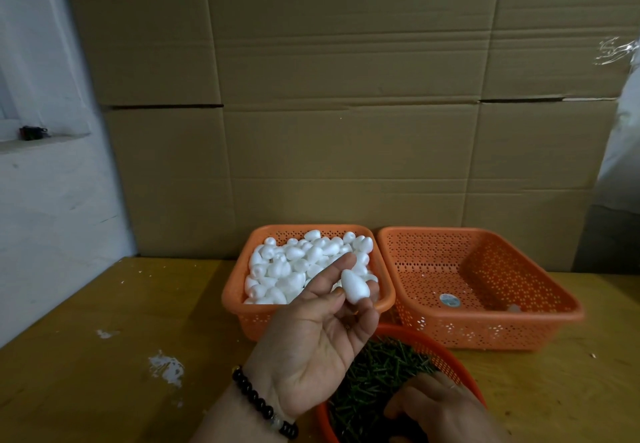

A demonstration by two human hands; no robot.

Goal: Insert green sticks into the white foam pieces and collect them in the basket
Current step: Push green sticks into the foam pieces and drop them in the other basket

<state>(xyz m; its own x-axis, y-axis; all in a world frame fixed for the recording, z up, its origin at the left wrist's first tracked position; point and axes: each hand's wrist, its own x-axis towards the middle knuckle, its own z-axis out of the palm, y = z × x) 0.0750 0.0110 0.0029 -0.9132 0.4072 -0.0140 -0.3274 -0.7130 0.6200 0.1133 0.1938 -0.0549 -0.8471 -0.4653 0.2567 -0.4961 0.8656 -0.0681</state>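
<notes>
Left hand [311, 349] palm-up, pinching one white foam piece [353, 286] between thumb and fingertips, just in front of the foam basket [239, 300].
Right hand [440, 408] lies nearer than that basket, fingers curled down into green sticks [374, 370] in a round basket [446, 352]; its grip cannot be told, fingertips hidden. Square basket [554, 304] beside the foam basket; a small pale item inside is indistinct.

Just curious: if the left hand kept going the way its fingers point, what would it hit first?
Probably the pile of white foam pieces in the basket just beyond the left hand, though depth is unclear.
</notes>
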